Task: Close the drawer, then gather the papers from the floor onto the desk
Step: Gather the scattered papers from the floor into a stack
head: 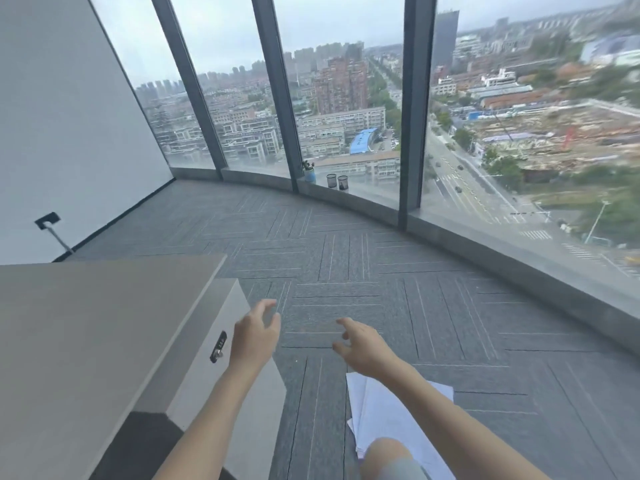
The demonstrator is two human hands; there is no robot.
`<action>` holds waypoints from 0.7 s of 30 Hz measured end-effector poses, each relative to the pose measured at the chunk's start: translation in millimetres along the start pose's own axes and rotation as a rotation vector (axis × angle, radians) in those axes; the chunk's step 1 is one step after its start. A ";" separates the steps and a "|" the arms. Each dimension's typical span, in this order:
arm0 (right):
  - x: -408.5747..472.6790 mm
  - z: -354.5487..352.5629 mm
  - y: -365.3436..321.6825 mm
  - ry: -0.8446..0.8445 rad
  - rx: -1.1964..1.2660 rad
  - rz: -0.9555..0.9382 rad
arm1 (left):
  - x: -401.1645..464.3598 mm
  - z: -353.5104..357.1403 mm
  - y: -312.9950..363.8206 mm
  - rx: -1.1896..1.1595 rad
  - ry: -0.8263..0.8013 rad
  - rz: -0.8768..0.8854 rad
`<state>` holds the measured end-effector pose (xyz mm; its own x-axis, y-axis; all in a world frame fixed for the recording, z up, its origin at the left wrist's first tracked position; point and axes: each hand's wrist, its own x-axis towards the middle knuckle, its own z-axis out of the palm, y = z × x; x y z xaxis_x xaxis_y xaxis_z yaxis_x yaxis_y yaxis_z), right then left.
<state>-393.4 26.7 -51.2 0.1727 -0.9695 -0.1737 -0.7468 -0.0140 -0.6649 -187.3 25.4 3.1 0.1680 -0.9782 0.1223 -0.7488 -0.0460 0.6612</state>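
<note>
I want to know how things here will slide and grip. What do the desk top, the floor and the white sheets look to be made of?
Grey-beige desk top: probably matte laminate, shown by its faint straight grain and lack of glare. Grey floor: carpet tiles, with a fuzzy weave and striped squares. White sheets: thin paper, lying flat and overlapping.

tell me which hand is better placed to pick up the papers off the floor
Right, probably. The right hand is empty, and its forearm passes directly over the papers on the carpet. The left hand hangs beside the drawer cabinet.
</note>
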 end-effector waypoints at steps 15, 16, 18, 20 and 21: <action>-95.6 -83.5 56.5 0.221 -0.020 0.183 | -39.0 68.2 88.2 -0.127 -0.221 0.217; -96.5 -84.9 60.5 0.223 -0.027 0.193 | -37.6 73.0 89.2 -0.130 -0.233 0.220; -96.4 -87.1 69.8 0.222 -0.036 0.220 | -32.6 84.4 89.3 -0.132 -0.257 0.224; -93.0 -88.4 81.8 0.216 -0.046 0.246 | -26.5 97.8 87.9 -0.137 -0.268 0.212; -90.8 -88.3 88.8 0.209 -0.050 0.259 | -23.9 105.5 86.6 -0.141 -0.277 0.202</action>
<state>-532.1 91.9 -30.3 -0.1587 -0.9715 -0.1763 -0.7804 0.2328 -0.5804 -323.7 23.3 -20.6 -0.1688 -0.9832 0.0689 -0.6499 0.1636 0.7422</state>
